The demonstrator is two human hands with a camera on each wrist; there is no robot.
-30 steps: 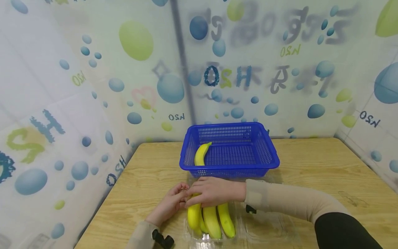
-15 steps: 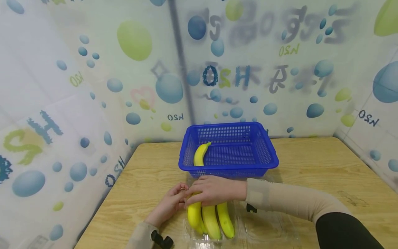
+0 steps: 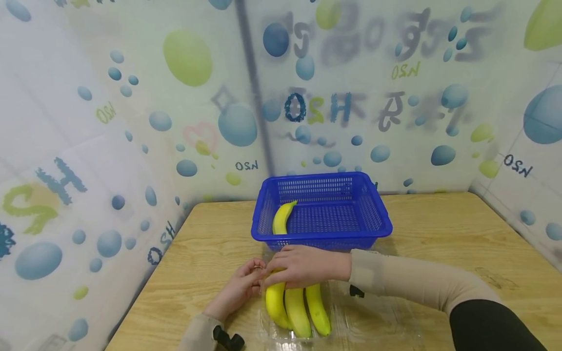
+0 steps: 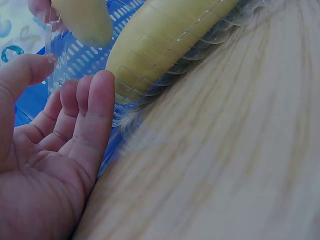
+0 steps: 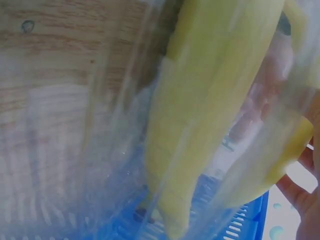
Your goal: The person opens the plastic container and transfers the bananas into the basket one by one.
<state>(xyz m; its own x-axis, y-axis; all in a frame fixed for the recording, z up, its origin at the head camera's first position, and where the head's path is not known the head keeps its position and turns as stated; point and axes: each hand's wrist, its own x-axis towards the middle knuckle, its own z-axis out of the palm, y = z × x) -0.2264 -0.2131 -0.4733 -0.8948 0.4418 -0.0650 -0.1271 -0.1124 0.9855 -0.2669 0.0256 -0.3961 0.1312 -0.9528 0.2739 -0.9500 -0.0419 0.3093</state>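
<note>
My right hand [image 3: 298, 267] reaches across and grips the upper end of the leftmost banana [image 3: 275, 307]. Two more bananas, a middle banana [image 3: 297, 312] and a right one [image 3: 317, 309], lie beside it, their tops hidden under the hand. They lie in a clear plastic container [image 3: 331, 292]. My left hand [image 3: 239, 287] is at the container's left far corner. In the left wrist view, the thumb of this hand [image 4: 60, 135] is on the clear rim and its fingers bend against the outer wall. Right hand fingers [image 5: 295, 192] show beside a yellow banana [image 5: 290, 155].
Behind the container stands a blue plastic basket [image 3: 322, 236] with a single banana [image 3: 283, 218] in its left side. The container's clear lid [image 3: 377, 317] lies folded out to the right on the wooden table [image 3: 439, 229]. Patterned curtains [image 3: 351, 73] enclose the table's back and sides.
The lower end of the leftmost banana has shifted slightly right, towards the middle one, covering a yellow sliver seen between them earlier. My right hand has risen slightly; the left hand barely moves.
</note>
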